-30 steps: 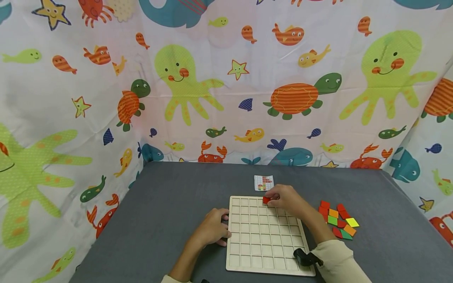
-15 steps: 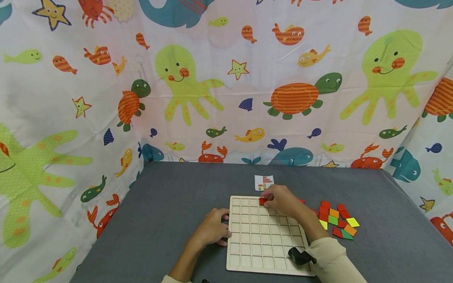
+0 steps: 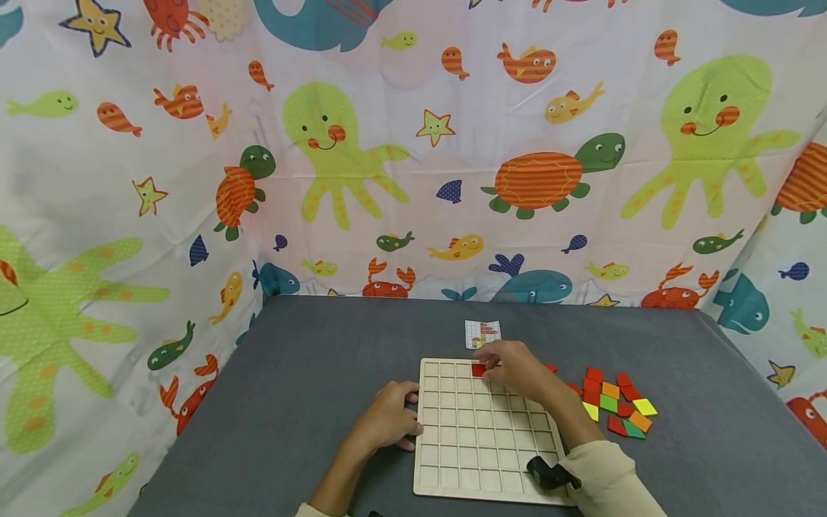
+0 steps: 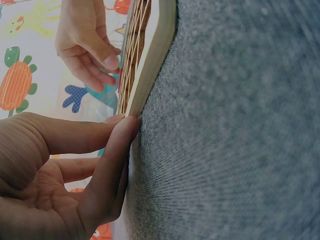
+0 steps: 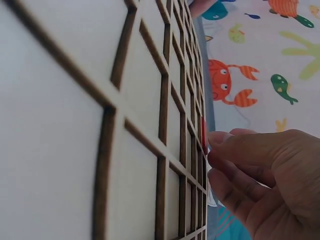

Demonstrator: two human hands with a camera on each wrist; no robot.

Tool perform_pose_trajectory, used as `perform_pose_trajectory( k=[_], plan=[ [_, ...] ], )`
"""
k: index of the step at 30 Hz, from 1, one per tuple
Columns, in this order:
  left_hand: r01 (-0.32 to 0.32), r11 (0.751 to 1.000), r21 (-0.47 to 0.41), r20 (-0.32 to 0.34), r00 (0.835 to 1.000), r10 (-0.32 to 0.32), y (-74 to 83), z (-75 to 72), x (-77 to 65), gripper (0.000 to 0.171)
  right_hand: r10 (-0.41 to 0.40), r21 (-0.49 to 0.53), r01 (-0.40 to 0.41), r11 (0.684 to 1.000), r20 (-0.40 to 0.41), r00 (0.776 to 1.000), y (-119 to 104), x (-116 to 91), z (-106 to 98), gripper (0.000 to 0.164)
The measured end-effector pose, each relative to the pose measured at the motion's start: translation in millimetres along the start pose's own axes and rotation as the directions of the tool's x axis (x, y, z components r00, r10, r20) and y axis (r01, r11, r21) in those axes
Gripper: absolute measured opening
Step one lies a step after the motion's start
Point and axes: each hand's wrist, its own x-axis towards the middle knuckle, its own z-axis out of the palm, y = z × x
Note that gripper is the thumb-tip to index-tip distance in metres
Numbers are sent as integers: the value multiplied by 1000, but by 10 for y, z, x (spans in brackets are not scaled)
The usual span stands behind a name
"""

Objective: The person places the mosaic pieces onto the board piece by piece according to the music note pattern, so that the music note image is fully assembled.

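Note:
A pale wooden board [image 3: 474, 438] with a raised grid lies on the grey table. My left hand [image 3: 386, 416] holds its left edge; in the left wrist view, thumb and finger [image 4: 107, 160] meet at the rim. At the board's top row, a red square tile [image 3: 478, 370] sits in a cell, between the index finger and thumb of my right hand [image 3: 513, 366]. The right wrist view shows only a thin red strip of the tile [image 5: 203, 131], the thumb tip right against it.
Just beyond the board lies a small printed pattern card [image 3: 482, 334]. Several loose red, orange, yellow and green tiles [image 3: 609, 390] are scattered to the right of the board, some partly behind the right forearm. A sea-animal cloth [image 3: 400, 179] hangs behind the table.
My right hand has shifted slightly left with the red tile, which now lies flatter in a top-row cell. More loose tiles show beside the forearm. The left hand and board stay put.

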Motion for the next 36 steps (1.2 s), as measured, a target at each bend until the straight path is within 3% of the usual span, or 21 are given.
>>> perform_pose_trajectory(
  k=[16,36],
  plan=[
    [6,1000,-8,3,1000,-6,-5,-4,0,74,15,65,-7,998,-128,992,0,-241,-86,37],
    [9,1000,12,2,1000,-9,-12,8,15,74,45,59,-32,998,-231,972,227,-465,-337,43]
  ],
)
